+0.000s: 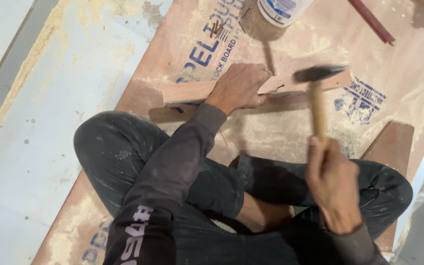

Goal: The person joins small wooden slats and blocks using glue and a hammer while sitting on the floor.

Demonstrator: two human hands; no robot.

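I sit cross-legged on a large reddish plywood board [280, 132]. My left hand [239, 87] presses down on a narrow wooden strip [187, 92] that lies across the board, fingers curled at its middle. My right hand [332, 184] grips the wooden handle of a hammer [316, 105]. The hammer's dark steel head hovers just above the right part of the strip, blurred by motion. Whether a nail stands under the fingers of my left hand I cannot tell.
A white plastic tub [283, 10] stands at the board's far edge, with a few loose nails [217, 28] beside it. A red metal bar [371, 20] lies top right. A brown wood offcut [393, 142] rests near my right knee. Sawdust covers the pale floor [35, 122].
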